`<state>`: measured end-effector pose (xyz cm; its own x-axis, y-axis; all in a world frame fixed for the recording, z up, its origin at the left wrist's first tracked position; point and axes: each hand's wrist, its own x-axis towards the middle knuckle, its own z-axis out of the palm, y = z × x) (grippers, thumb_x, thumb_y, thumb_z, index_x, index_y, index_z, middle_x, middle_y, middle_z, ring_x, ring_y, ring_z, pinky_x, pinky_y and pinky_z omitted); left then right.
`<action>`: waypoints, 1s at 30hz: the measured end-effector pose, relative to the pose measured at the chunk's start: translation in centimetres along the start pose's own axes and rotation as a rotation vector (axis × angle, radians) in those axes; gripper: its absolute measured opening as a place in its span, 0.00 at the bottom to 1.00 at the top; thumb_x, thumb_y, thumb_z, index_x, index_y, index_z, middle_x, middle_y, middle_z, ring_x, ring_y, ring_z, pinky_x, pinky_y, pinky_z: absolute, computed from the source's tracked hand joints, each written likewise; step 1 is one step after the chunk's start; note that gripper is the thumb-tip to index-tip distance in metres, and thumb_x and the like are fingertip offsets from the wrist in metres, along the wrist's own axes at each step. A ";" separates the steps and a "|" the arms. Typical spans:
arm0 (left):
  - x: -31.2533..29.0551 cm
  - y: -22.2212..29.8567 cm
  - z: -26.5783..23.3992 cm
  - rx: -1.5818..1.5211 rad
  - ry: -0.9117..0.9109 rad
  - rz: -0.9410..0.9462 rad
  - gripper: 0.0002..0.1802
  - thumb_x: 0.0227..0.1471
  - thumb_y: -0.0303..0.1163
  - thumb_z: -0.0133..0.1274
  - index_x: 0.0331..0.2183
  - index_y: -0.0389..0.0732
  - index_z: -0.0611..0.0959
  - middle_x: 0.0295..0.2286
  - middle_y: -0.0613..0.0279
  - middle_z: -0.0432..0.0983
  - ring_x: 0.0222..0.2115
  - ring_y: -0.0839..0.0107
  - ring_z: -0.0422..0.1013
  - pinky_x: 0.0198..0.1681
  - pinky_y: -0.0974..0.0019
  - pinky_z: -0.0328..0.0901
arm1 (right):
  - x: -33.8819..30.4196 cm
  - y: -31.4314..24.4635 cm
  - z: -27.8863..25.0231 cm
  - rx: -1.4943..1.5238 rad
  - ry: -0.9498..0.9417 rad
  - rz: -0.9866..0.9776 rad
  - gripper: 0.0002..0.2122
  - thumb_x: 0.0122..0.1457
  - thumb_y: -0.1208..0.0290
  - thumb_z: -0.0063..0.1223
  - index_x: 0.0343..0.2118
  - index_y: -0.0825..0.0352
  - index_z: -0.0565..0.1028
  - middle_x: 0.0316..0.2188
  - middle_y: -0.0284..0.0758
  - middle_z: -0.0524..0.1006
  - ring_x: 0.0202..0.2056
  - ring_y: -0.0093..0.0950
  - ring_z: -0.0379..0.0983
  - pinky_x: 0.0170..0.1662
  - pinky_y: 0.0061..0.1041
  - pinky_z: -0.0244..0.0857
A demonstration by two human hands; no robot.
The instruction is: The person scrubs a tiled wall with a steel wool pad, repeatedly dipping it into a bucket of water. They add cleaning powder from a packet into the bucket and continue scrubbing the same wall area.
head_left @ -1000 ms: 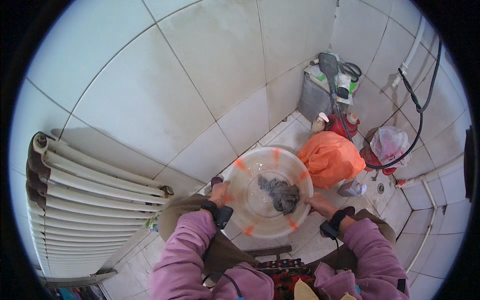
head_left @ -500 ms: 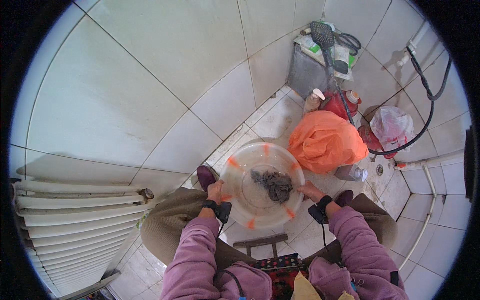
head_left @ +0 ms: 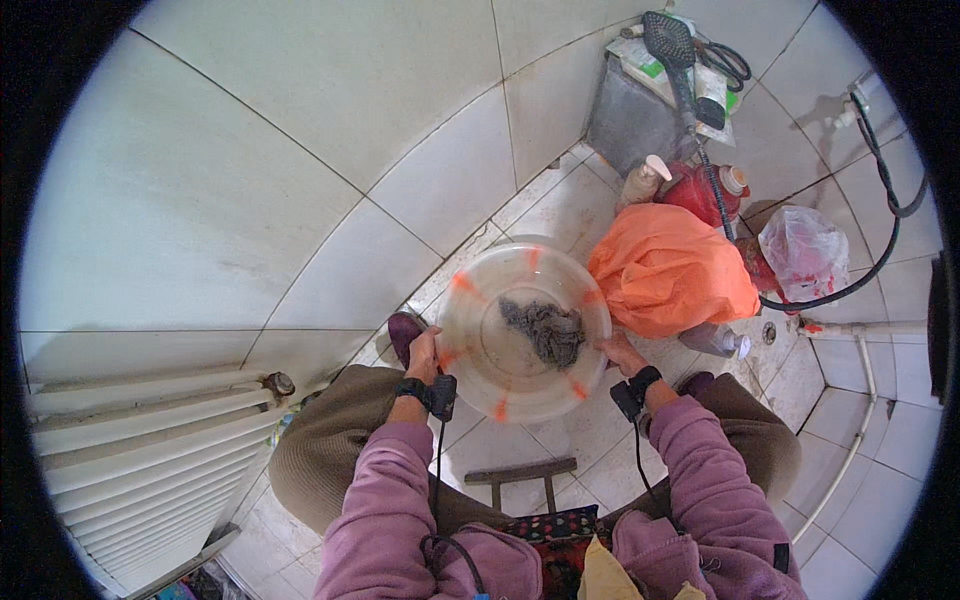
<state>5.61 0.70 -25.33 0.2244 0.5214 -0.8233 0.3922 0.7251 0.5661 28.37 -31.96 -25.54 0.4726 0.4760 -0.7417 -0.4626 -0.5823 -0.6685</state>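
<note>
The basin [head_left: 524, 330] had drawn nearer the person since the earlier frame. The left hand [head_left: 424, 352] and right hand [head_left: 621, 354] each clasped its rim. An orange bag [head_left: 668, 282] crowded just beyond the right hand. The clear, orange-marked basin held a grey cloth [head_left: 545, 330] between the hands.

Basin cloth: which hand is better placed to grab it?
Right, probably. The cloth lies toward the right side of the basin, close to the right hand on that rim; the left hand grips the far rim.
</note>
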 end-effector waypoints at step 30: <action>1.3 -7.7 7.0 0.750 -0.035 0.552 0.13 0.51 0.37 0.53 0.36 0.39 0.82 0.30 0.53 0.78 0.29 0.62 0.74 0.33 0.62 0.67 | 1.8 -4.4 6.3 -1.160 0.146 -0.576 0.18 0.53 0.69 0.52 0.47 0.68 0.71 0.43 0.47 0.73 0.43 0.44 0.72 0.48 0.42 0.65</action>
<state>9.17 -7.37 -31.11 0.5728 0.6832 -0.4529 0.6929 -0.1085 0.7128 26.54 -24.42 -24.28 0.4957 0.8136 -0.3040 0.7115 -0.5811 -0.3951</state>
